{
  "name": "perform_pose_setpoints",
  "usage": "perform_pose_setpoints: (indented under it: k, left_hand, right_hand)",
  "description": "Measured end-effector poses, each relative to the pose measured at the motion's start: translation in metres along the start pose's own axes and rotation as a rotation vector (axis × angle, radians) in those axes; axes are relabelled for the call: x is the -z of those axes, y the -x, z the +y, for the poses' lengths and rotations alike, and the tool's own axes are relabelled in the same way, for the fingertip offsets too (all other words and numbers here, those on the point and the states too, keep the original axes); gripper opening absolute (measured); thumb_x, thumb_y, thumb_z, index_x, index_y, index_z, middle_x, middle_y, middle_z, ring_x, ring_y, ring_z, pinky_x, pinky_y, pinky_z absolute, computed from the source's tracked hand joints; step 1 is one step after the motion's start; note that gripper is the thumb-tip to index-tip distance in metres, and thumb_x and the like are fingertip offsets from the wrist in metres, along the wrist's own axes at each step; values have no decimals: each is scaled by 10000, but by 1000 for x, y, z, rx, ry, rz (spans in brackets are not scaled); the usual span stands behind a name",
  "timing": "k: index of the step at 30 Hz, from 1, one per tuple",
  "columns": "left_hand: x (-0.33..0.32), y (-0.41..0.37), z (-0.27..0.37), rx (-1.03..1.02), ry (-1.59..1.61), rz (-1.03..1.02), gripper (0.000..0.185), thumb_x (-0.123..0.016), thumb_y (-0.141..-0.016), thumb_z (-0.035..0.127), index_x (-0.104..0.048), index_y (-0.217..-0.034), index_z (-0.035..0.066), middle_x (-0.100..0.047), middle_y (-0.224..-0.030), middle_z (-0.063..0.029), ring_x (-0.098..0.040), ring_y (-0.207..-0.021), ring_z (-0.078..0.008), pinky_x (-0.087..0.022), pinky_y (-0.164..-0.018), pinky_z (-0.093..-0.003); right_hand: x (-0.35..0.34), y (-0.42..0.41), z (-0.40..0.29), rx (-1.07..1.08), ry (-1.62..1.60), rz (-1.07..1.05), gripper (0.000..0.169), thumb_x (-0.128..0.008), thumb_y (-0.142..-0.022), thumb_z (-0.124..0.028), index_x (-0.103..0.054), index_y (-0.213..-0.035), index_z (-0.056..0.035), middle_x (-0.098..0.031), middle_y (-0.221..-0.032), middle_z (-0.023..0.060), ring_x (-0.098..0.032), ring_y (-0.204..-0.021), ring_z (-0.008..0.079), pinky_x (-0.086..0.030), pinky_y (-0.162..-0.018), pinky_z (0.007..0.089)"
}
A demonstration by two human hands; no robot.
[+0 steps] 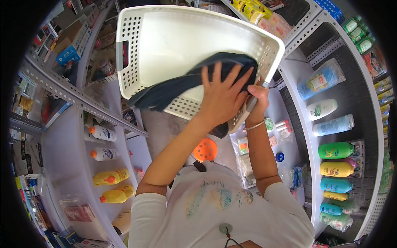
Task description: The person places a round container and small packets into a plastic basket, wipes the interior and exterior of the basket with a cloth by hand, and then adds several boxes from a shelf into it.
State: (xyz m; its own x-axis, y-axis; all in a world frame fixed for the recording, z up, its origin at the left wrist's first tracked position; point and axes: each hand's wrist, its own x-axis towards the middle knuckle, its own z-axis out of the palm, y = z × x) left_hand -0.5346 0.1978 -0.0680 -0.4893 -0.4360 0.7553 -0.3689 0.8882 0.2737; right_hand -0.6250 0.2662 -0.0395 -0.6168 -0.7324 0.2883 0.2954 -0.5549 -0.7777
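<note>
A white plastic basket (173,46) with perforated ends and grey handle parts is held up, tilted, before me. Across its inside lies a dark navy cloth (176,90), with one end hanging over the near wall. My left hand (221,93) lies flat on the cloth with fingers spread, pressing it towards the basket's right end. At that end my right hand (259,99), with a bangle at the wrist, grips the basket's rim by the grey handle. A dark bit of fabric shows below the basket's lower right corner; whether it belongs to the same cloth, I cannot tell.
Metal shelving stands on both sides. White bottles (104,133) and yellow bottles (111,176) lie on the left shelf; the right one holds colourful bottles (336,150) and a blue wrapped pack (321,79). An orange perforated stool seat (205,149) is below the basket.
</note>
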Motion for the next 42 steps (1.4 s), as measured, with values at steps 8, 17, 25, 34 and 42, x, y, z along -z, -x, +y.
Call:
perform_pose_setpoints:
  k: [8,17,25,34,42]
  left_hand:
    - [31,-47,-134,508,-262,340,575,-543,-913,224,-405,-1469,172,-358,-1451,-165,-371,-1234,-412,-357,-957,-566]
    - [16,-37,-26,-104,2,156,651,-631,-753,72,-553,-1341,339,-467,-1312,-45,-442,-1128,-356,-389,-895,-486]
    - [11,17,12,-110,138,-196,353,-631,-738,95,-670,-1075,192,-570,-1056,-24,-535,-902,-207,-368,-762,-400]
    - [11,14,-5,-33,548,-399,192,-513,-802,131,-699,-817,88,-635,-770,-42,-584,-754,-236,-417,-729,-384]
    - [117,-2,-62,205,1190,-395,333,-446,-765,104,-671,-912,-93,-686,-807,-126,-626,-760,-131,-502,-697,-272]
  right_hand:
    - [14,15,-20,38,91,-118,762,-581,-654,-190,-414,-1345,84,-575,-1238,195,-592,-1093,301,-468,-946,373]
    - [4,-9,-24,164,248,-47,787,-618,-608,-140,-441,-1354,37,-602,-1110,103,-585,-975,208,-479,-872,300]
    - [8,-17,-34,216,280,-119,787,-646,-567,-150,-482,-1315,32,-596,-1134,95,-578,-1010,209,-457,-900,300]
    - [16,-27,-12,72,92,-150,664,-566,-626,-204,-513,-1237,50,-619,-1076,158,-615,-936,267,-515,-820,348]
    - [0,-26,-20,40,-137,-174,709,-542,-696,-375,-471,-1301,-11,-602,-1153,156,-601,-1027,295,-495,-900,408]
